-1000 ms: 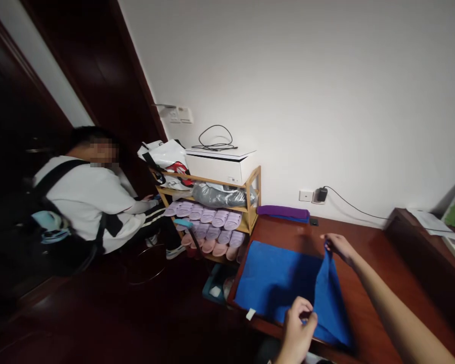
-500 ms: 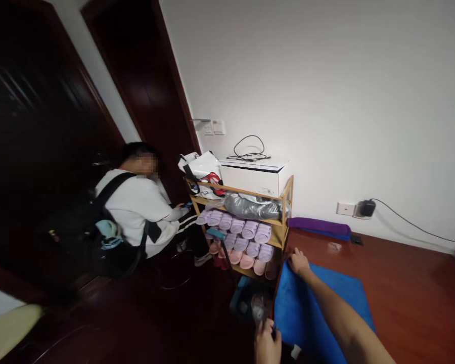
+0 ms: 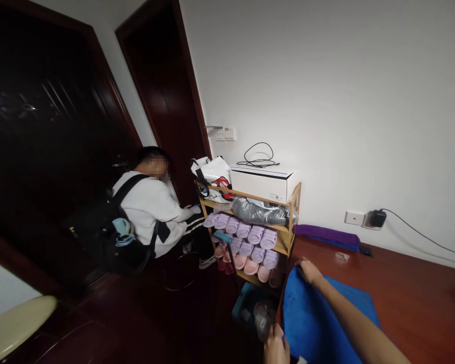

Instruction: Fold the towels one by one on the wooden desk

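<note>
The blue towel [image 3: 303, 308] lies on the near left part of the bench [image 3: 420, 288], its far left corner lifted; the right hand [image 3: 308, 270] is pinched on that corner; the left hand [image 3: 276, 348] sits at the near left corner, its grip too hidden to tell; I would keep both corners level and the edge between them taut, moving the hands together so nothing skews.

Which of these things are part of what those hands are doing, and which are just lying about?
In use:
- blue cloth, its far corner held by the right hand, with the left hand at its near side

Lying about, untouched:
- purple cloth
- white box
- lilac slippers
- white printed bag
</note>
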Demonstrator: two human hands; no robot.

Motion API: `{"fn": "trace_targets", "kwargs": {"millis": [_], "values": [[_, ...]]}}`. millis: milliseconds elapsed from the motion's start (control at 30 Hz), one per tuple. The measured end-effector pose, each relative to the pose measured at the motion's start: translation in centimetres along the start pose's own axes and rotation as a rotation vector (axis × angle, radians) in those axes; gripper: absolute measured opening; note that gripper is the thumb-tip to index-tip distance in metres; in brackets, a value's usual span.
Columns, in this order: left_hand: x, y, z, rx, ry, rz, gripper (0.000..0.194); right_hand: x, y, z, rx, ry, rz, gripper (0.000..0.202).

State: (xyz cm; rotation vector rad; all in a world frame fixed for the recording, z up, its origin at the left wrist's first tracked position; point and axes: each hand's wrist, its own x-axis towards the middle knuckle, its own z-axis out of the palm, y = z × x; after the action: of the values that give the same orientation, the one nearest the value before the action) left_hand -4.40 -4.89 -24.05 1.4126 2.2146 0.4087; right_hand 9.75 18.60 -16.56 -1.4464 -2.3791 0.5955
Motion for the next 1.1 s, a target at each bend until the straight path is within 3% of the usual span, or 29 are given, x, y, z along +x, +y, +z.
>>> {"fn": "trace_targets", "kwargs": {"millis": [200,400,533,667,933,1100], "values": [[-0.6,1.3,-2.4,-0.134,0.02,0.033,0.044,-4.5,2.7,-7.3,0.001,-0.022,-0.123,0.028],[-1.6,4.1,-4.4,0.058,0.052,0.133,0.023,-11.1,4.9,-14.2,0.023,0.07,-0.144,0.023],[-0.9,6.5,-5.7,0.124,0.061,0.2,0.023,-13.5,5.6,-17.4,0.065,0.14,-0.088,0.021],[0.9,7.9,-6.9,0.143,0.063,0.235,0.026,-14.0,5.7,-19.2,0.09,0.153,-0.037,0.019],[2.9,9.0,-8.7,0.181,0.059,0.257,0.03,-13.8,5.4,-21.1,0.175,0.071,-0.059,0.02],[4.9,9.6,-11.2,0.071,0.125,0.387,0.029,-14.2,6.3,-22.6,0.41,0.008,-0.056,0.025]]}}
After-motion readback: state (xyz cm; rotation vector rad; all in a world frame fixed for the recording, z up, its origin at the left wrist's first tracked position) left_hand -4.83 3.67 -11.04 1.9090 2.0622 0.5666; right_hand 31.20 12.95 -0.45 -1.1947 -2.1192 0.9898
